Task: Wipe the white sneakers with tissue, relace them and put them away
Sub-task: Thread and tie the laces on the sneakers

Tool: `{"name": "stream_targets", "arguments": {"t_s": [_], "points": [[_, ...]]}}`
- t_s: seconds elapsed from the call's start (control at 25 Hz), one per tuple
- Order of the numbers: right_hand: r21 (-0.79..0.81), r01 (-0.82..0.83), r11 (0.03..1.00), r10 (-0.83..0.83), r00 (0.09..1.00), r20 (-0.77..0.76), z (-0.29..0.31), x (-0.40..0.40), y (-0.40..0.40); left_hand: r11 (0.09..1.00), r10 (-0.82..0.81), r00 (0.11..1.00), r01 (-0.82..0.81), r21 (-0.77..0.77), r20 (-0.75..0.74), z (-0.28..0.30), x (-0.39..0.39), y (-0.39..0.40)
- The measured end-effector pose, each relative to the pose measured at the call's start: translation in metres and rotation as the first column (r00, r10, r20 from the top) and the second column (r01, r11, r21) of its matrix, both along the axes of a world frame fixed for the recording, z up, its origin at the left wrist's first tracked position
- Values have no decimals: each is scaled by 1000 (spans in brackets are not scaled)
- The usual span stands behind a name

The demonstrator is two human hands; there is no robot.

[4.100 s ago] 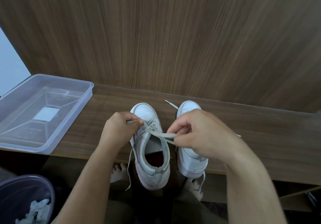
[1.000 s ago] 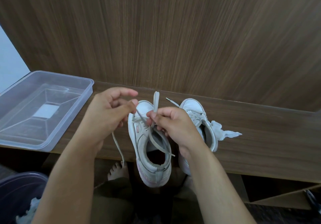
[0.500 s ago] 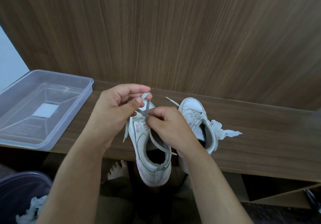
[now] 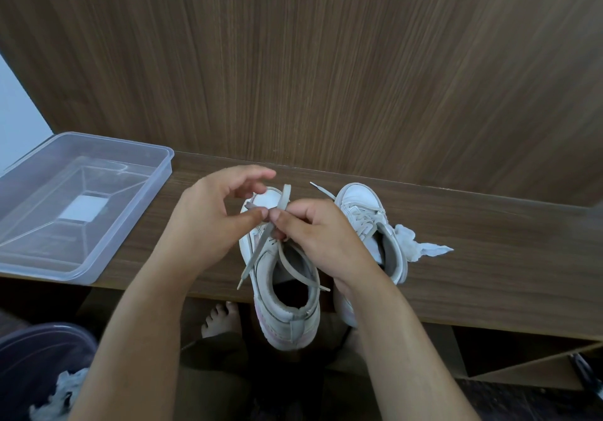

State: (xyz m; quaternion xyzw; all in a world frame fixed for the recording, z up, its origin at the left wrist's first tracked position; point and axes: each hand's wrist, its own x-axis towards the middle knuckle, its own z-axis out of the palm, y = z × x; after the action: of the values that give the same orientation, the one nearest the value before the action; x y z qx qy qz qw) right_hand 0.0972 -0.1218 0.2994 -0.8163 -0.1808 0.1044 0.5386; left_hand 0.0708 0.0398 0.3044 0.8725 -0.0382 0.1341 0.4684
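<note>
Fingers of my left hand (image 4: pixel 208 211) and right hand (image 4: pixel 313 234) meet, pinching the lace (image 4: pixel 283 205) above the sneaker (image 4: pixel 280 277) beneath them; slack grip could undo the loop.
</note>
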Motion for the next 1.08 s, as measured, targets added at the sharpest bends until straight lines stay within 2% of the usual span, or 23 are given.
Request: {"name": "stream_targets", "arguments": {"t_s": [0.08,0.2,0.44,0.64,0.76,0.84,0.96,1.08], "points": [[25,-4,1000,4,999,-31,-1,0,-1,1000,-23,998,23,7,-55,-3,0,5],[86,12,996,-6,998,-66,-3,1,0,994,-79,983,65,-91,-165,-4,0,4],[165,65,984,-44,991,-125,-7,2,-3,954,-147,971,88,-288,-188,-7,3,-3],[244,13,970,26,988,-155,-3,3,-9,902,-182,962,81,-425,-204,-13,5,-4],[105,13,994,-8,999,-46,-2,3,-8,877,-167,954,29,-479,-248,-14,7,-4],[-38,83,996,-79,991,108,-4,1,-4,863,-159,936,-24,-505,-315,-15,8,-4],[-211,160,964,-89,946,312,-4,-4,4,836,-166,908,-78,-543,-385,-15,10,-1],[-315,212,925,-82,922,379,-3,-3,4,828,-198,898,-61,-557,-393,-14,9,0]]}}
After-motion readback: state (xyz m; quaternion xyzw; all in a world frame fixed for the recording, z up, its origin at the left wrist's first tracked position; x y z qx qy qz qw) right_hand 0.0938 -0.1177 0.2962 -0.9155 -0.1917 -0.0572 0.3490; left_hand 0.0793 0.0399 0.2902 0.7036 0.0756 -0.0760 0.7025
